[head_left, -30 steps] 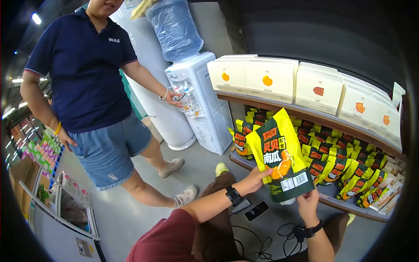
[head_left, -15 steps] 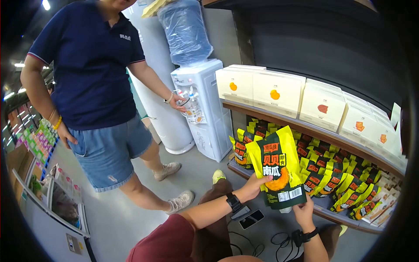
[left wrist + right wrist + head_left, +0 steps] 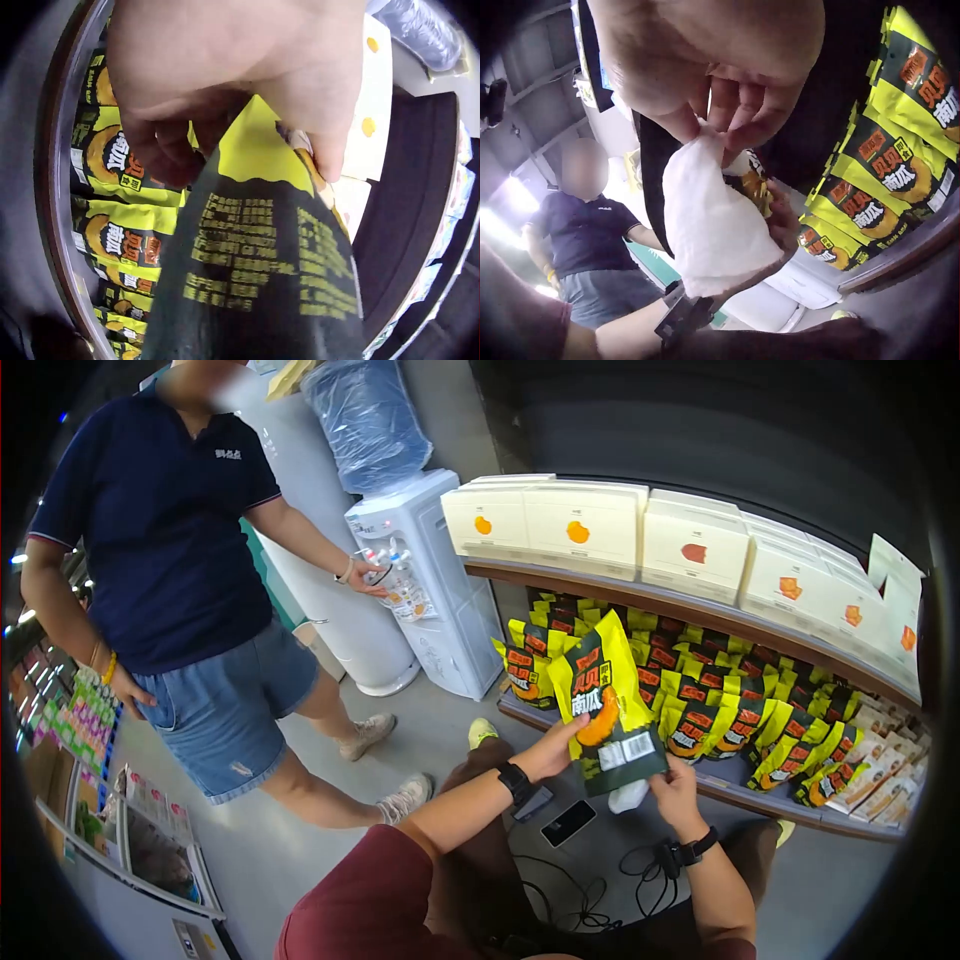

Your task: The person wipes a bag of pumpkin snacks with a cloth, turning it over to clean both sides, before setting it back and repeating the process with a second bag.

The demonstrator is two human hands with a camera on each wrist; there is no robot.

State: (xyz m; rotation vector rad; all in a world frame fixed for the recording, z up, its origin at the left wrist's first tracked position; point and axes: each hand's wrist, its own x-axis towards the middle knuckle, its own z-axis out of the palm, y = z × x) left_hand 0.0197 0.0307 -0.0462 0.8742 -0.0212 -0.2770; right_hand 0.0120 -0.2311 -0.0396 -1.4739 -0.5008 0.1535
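Note:
A yellow-and-dark snack pouch (image 3: 605,690) with an orange pumpkin picture is held up in front of the shelf, tilted. My left hand (image 3: 548,752) grips its left side, with the thumb lying on the printed front. In the left wrist view the pouch's dark back (image 3: 255,255), covered in small yellow print, fills the space below that hand. My right hand (image 3: 677,797) is at the pouch's lower right corner. In the right wrist view its thumb and fingers pinch a crumpled white tissue or cloth (image 3: 712,217), which hangs down behind the pouch and partly hides it.
Rows of matching pouches (image 3: 690,725) fill the lower shelf; white boxes (image 3: 590,525) line the shelf above. A person (image 3: 160,530) stands at left, one hand at the water dispenser (image 3: 440,550). A phone (image 3: 568,823) and black cables (image 3: 590,905) lie on the floor.
The pouch has tipped, so its front faces less squarely and more white material shows under its lower edge. The head view has shifted, moving the surroundings left.

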